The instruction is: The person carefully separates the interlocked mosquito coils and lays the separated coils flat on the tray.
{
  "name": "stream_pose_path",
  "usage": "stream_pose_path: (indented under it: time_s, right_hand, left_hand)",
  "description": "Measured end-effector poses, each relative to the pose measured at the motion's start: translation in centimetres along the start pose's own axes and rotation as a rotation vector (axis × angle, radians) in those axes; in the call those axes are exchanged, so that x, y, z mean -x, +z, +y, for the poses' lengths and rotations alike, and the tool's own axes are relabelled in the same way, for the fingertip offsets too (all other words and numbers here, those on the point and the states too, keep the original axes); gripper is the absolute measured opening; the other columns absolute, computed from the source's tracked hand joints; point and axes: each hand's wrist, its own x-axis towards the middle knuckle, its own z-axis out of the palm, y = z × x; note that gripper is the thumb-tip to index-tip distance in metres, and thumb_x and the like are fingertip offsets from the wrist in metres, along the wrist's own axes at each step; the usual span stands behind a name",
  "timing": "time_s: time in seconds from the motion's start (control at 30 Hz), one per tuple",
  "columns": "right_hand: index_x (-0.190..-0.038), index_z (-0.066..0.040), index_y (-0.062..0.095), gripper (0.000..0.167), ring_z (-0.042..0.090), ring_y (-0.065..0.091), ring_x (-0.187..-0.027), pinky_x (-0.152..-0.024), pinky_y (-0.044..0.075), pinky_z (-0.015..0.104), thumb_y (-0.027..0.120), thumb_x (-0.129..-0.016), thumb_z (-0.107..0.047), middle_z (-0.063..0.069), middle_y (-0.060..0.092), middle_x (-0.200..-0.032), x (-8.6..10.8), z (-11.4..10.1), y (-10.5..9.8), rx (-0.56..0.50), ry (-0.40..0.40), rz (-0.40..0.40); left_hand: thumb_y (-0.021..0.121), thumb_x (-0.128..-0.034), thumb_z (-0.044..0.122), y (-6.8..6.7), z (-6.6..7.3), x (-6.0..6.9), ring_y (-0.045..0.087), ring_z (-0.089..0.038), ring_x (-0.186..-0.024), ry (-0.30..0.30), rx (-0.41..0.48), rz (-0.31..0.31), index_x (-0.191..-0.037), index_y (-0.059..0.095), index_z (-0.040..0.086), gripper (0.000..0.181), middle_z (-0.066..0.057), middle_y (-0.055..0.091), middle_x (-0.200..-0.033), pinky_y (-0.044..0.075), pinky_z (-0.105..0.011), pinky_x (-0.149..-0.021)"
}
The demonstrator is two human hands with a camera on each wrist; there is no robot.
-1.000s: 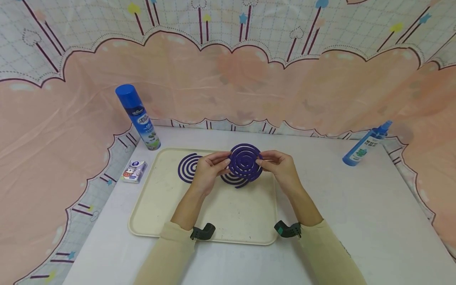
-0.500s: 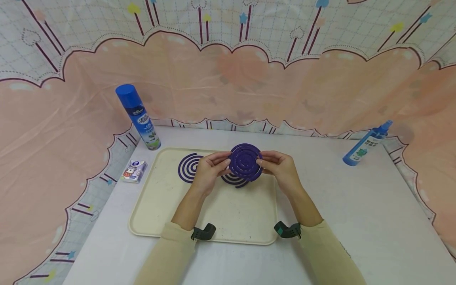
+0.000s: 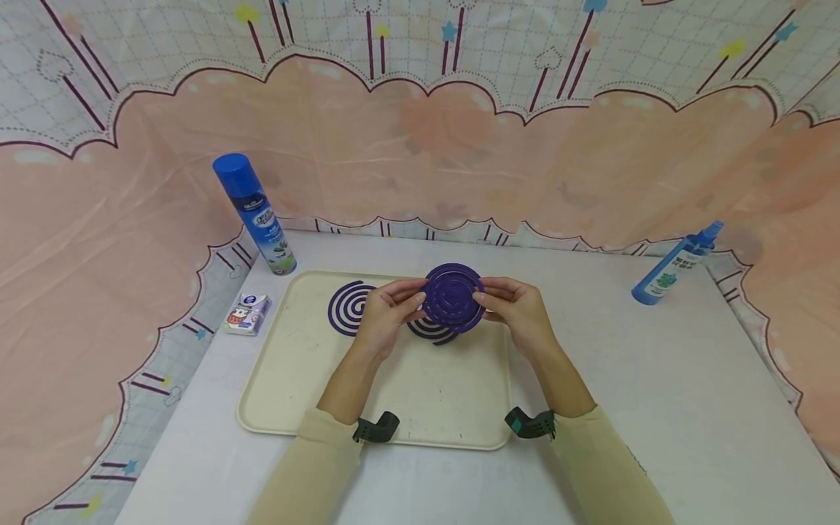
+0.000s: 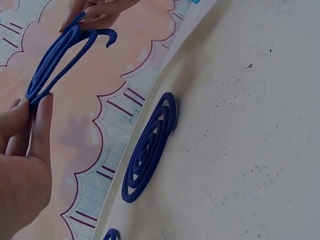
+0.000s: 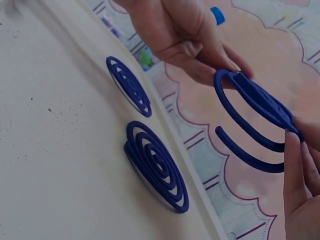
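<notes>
In the head view, both hands hold up a dark blue mosquito coil (image 3: 453, 297) above the tray's far right part. My left hand (image 3: 382, 317) pinches its left edge, and my right hand (image 3: 518, 310) pinches the right edge. From the right wrist, the held coil (image 5: 265, 102) is seen nearly edge-on, with outer turns hanging apart from the flatter part. A second coil (image 3: 436, 335) lies on the tray, partly hidden behind the held one. Farther left lies a third coil (image 3: 346, 308), partly covered by the left hand.
The cream tray (image 3: 328, 394) rests on a white table (image 3: 630, 379). A blue spray can (image 3: 256, 215) and a small patterned box (image 3: 248, 315) stand at the left. On the right is a blue spray bottle (image 3: 672, 270). A patterned cloth (image 3: 420, 160) hangs behind the table.
The light gaps between the held coil's turns have mostly closed, as seen from the head. Both hands keep almost the same place and grip.
</notes>
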Motion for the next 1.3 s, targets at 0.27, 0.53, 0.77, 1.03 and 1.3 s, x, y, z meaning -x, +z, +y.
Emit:
stream_pose_path:
  time_s: [0.27,0.53,0.77,1.03,1.3]
  right_hand:
    - [-0.129,0.009,0.062,0.039,0.000,0.071,-0.078,-0.069,0.063,0.019,0.071,-0.093,-0.001,-0.015,0.073,-0.088,0.0,0.1,0.2,0.029,-0.014,0.030]
    - [-0.128,0.003,0.064,0.040,0.002,0.068,-0.083,-0.072,0.062,0.018,0.075,-0.091,-0.007,-0.006,0.071,-0.098,0.1,0.2,0.5,0.158,-0.046,0.020]
    - [-0.117,-0.003,0.071,0.039,0.020,0.063,-0.097,-0.078,0.054,0.021,0.083,-0.086,-0.023,0.017,0.073,-0.113,0.1,0.2,1.1,0.451,-0.106,0.090]
    - [-0.110,-0.002,0.071,0.031,0.025,0.064,-0.099,-0.086,0.052,0.032,0.082,-0.086,-0.019,0.017,0.074,-0.106,0.5,-0.1,1.6,0.505,-0.161,0.094]
    - [-0.109,-0.001,0.069,0.030,0.019,0.064,-0.095,-0.085,0.055,0.024,0.081,-0.088,-0.018,0.018,0.072,-0.106,0.3,0.3,1.1,0.449,-0.151,0.045]
  left_hand:
    - [0.060,-0.0954,-0.011,0.6,-0.1,0.2,0.071,-0.003,-0.081,-0.031,0.042,0.034,-0.129,0.058,-0.018,0.034,0.011,0.077,-0.092,0.062,-0.018,-0.067]
    - [0.060,-0.0963,-0.009,0.7,-0.1,0.3,0.072,-0.003,-0.083,-0.039,0.023,0.025,-0.130,0.059,-0.015,0.034,0.011,0.076,-0.094,0.062,-0.018,-0.068]
    - [0.063,-0.0972,-0.003,0.8,0.2,0.7,0.072,-0.004,-0.089,-0.046,-0.071,-0.025,-0.129,0.064,-0.009,0.033,0.009,0.075,-0.103,0.065,-0.028,-0.081]
    - [0.062,-0.0972,-0.004,0.8,0.4,0.8,0.073,-0.004,-0.086,-0.040,-0.082,-0.025,-0.129,0.064,-0.010,0.032,0.001,0.076,-0.109,0.065,-0.025,-0.077]
    - [0.063,-0.0971,-0.002,0.7,0.3,0.8,0.072,-0.003,-0.086,-0.045,-0.083,-0.024,-0.128,0.064,-0.010,0.032,0.006,0.076,-0.105,0.064,-0.023,-0.077]
